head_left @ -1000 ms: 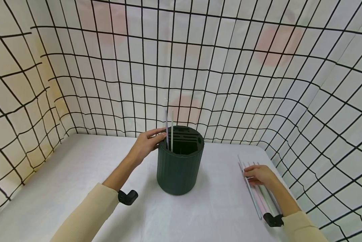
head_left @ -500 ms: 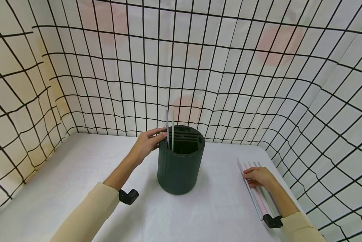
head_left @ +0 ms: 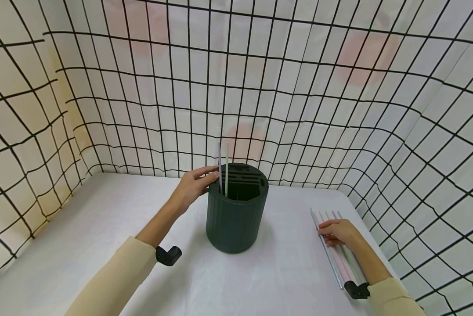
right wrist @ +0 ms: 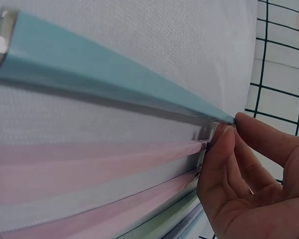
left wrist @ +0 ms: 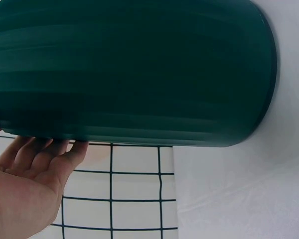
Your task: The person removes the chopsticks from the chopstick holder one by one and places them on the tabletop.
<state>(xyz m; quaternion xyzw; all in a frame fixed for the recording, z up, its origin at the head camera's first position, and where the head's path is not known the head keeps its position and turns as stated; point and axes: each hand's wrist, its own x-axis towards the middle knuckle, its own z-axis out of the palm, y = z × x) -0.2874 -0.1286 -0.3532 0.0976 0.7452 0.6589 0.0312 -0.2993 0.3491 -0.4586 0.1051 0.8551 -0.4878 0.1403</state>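
A dark green utensil holder [head_left: 235, 226] with slots in its top stands mid-table. My left hand [head_left: 190, 186] grips its upper left side, thumb at the rim and bent fingers against the outer wall; the left wrist view has these fingers [left wrist: 55, 154] beneath the ribbed wall. A purple chopstick [head_left: 220, 160] and a pale green chopstick [head_left: 226, 164] stand upright in the holder. On the right, my right hand [head_left: 339, 231] pinches the far end of a light blue chopstick [right wrist: 114, 72] with a silver-capped near end. Its thumb and forefinger meet at that end.
Pink chopsticks [right wrist: 94, 167], a green chopstick [right wrist: 164, 219] and others lie side by side under and beside my right hand. Black wire mesh [head_left: 244, 92] encloses the white table [head_left: 287, 245] at the back and both sides.
My right hand has come slightly nearer, and the blue chopstick's far end has shifted a little nearer with it. The left hand and holder keep their places.
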